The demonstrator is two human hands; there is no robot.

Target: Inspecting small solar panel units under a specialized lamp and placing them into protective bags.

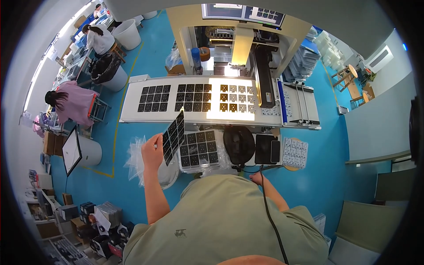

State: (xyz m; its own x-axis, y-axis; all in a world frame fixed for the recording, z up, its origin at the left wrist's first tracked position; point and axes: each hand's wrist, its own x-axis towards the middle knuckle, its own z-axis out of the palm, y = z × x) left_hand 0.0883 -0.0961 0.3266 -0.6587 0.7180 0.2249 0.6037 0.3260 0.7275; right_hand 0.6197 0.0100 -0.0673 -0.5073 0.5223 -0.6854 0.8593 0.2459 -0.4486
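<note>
My left hand [152, 151] is closed on the edge of a black sheet [173, 138] marked in squares. The sheet is held up and tilted beside the front edge of a white machine bed [132, 115]. Similar black panels [154, 98] lie in groups on the bed, some under bright light. Just right of the held sheet, more black gridded sheets [198, 148] are stacked on clear plastic. My right hand [256, 177] is low by the near table edge, below a black tablet-like device [264, 149]; its fingers are mostly hidden.
A black bag-like object [239, 145] sits beside the stack. A white printed sheet [295, 153] lies at the right. Over the bed stands a machine frame with a dark arm [263, 79]. A cable [269, 212] crosses my front. Two co-workers [75, 101] [98, 39] sit far left.
</note>
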